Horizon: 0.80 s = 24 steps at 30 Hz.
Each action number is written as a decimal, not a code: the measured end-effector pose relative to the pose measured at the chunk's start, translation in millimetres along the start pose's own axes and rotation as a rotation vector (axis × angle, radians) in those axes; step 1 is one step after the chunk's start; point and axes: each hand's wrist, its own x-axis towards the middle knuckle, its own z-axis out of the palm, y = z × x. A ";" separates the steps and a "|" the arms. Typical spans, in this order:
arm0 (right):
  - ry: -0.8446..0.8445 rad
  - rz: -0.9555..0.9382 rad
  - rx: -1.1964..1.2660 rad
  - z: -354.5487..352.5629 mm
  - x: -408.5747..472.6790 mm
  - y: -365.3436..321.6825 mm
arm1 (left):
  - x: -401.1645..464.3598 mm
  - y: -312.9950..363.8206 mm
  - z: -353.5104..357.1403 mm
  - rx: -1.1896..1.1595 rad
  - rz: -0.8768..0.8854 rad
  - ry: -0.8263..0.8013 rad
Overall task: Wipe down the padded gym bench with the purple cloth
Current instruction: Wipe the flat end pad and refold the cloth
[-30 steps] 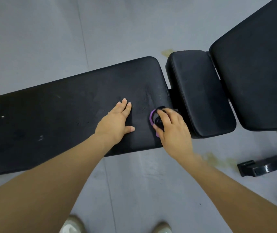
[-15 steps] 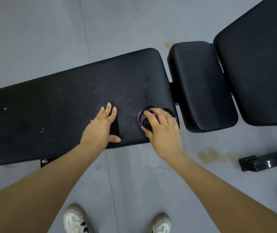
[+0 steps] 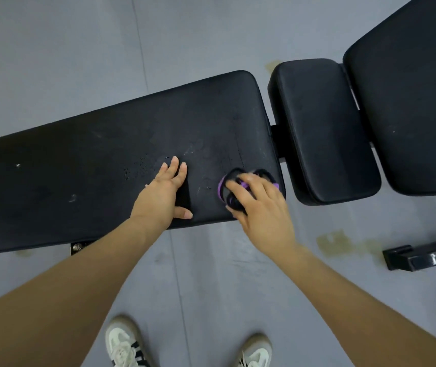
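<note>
Your right hand holds the purple cloth bunched on the bench pad, lower middle of the frame. Your left hand lies flat (holding nothing). Press down and rub toward the wet spots.

Both hands on black bench

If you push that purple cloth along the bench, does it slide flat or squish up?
Probably it squishes. The purple cloth is already bunched under the right hand, so it looks soft and floppy. It likely weighs little, and should slide easily over the smooth long pad, where the left hand rests flat.
</note>
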 end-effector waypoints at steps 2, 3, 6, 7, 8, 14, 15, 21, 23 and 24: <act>0.012 0.003 -0.020 0.7 9.5 -0.6 | 1.0 0.3 0.8 -0.006 -0.001 0.000; 0.014 -0.002 -0.031 1.9 22.1 -1.9 | 1.3 -0.1 1.1 -0.013 0.003 0.007; -0.011 -0.003 -0.046 5.6 74.3 -12.3 | 1.4 -1.9 1.9 -0.010 0.009 0.019; -0.044 0.020 -0.042 8.7 90.5 -15.6 | 1.5 -2.0 2.0 -0.001 0.007 0.017; -0.049 0.039 -0.034 12.2 99.8 -17.3 | 1.5 -1.5 2.1 0.003 0.006 0.016; 0.038 0.012 -0.010 4.9 18.6 -7.6 | 1.3 -2.1 2.1 -0.012 0.003 0.016; 0.031 0.009 -0.003 2.7 7.6 -6.5 | 1.6 -2.4 1.9 -0.010 0.001 0.011; 0.043 0.003 -0.066 5.4 79.1 -3.5 | 2.8 -3.4 3.1 -0.012 0.015 0.017; -0.005 0.075 -0.069 9.1 113.9 -5.6 | 3.1 -3.1 3.8 -0.012 0.021 0.018; -0.014 0.096 -0.067 11.7 121.5 -5.9 | 3.3 -3.2 3.9 -0.007 0.024 0.024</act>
